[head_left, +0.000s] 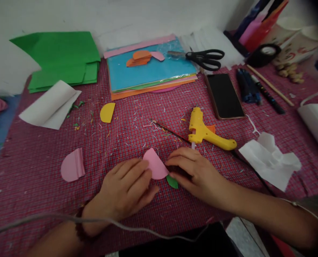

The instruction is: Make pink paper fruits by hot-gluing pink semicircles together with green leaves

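A folded pink paper half-circle [155, 166] lies on the checked cloth between my two hands. My left hand [127, 187] rests at its left edge, fingers stretched and the thumb apart. On the other side, my right hand [195, 171] has thumb and fingers closed at the right corner of the pink piece. A green paper leaf [172, 181] sits just below that corner, beside my right thumb. Just beyond the right hand lies a yellow glue gun [200, 126], next to a thin dark stick [172, 130]. My right fingertips partly hide the paper's corner.
Pink cut pieces [71, 166] and a yellow half-circle [108, 112] lie leftward. Green sheets [65, 60], a coloured paper stack [148, 75] and scissors [205, 59] are at the back. A phone [224, 95] and crumpled tissue [271, 159] are rightward. A cable [116, 224] crosses the foreground.
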The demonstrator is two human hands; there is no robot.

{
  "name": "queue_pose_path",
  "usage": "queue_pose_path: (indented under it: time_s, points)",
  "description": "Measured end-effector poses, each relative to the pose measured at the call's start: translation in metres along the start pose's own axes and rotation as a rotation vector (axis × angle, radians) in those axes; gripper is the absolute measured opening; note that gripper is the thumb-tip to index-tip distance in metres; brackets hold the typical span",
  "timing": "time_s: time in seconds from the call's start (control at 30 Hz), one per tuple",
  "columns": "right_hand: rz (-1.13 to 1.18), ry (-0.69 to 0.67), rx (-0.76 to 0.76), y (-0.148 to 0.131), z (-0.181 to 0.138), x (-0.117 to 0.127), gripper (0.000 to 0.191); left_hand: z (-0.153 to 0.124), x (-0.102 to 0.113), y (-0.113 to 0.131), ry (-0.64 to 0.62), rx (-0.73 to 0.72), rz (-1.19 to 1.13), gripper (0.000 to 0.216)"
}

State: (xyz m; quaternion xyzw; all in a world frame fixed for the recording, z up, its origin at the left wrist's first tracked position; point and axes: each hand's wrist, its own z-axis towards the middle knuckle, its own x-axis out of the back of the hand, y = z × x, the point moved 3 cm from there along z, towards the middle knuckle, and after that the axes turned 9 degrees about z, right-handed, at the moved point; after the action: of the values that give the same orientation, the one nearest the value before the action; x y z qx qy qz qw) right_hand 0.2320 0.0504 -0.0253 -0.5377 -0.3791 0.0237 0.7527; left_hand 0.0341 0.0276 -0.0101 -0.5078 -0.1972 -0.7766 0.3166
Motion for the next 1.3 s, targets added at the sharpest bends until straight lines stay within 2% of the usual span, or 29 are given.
queue_pose_path:
  time_s: [0.13,0.2,0.33,0.57,0.97,1.07,1.2,1.3]
  points:
    - [0.013,-0.005,0.003,0.002,0.001,-0.001,0.005,0.001,-0.008,-0.009,-0.165,0.249,-0.025,0.078]
    - [0.012,-0.005,0.007,0.002,0.002,-0.001,0.004,0.002,-0.011,-0.012,-0.204,0.284,-0.061,0.084]
    - [0.006,-0.006,0.028,0.003,0.003,-0.001,0.007,0.002,-0.013,-0.012,-0.233,0.258,-0.115,0.081]
    - [0.007,0.004,0.046,0.001,0.004,-0.001,0.007,0.003,-0.016,-0.012,-0.204,0.227,-0.102,0.072]
    - [0.046,-0.007,0.109,0.001,0.004,0.000,0.017,0.004,-0.016,-0.012,-0.210,0.243,-0.111,0.072]
    - [0.018,-0.023,0.051,0.000,0.003,0.000,0.028,0.003,-0.016,-0.012,-0.214,0.243,-0.121,0.071]
    - [-0.091,-0.103,0.015,-0.003,0.003,-0.002,0.056,0.002,-0.017,-0.012,-0.197,0.239,-0.125,0.071]
    - [-0.134,-0.166,0.001,-0.004,0.004,-0.003,0.060,0.001,-0.018,-0.012,-0.183,0.230,-0.124,0.072]
